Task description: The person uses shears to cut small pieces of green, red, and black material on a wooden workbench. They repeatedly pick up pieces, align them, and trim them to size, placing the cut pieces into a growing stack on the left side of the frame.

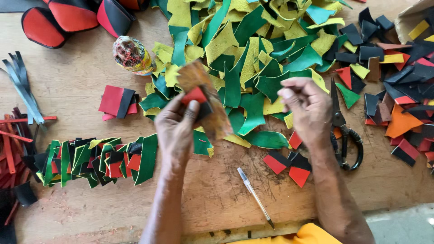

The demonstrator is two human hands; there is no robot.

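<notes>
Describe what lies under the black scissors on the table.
The black scissors rest partly on bare wooden table, blades over green and orange leather scraps. Whatever lies beneath the blades is covered.

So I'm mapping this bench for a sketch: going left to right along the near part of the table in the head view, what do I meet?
Red strips → row of green, black and red pieces → left hand holding a brown piece → white pen → red-and-black pieces → black scissors → orange piece.

Two hands [176,126] [307,108], one pair of scissors [341,131], one pen [255,196], one glue-smeared bottle [132,55], scraps [253,49] too many to count.
</notes>
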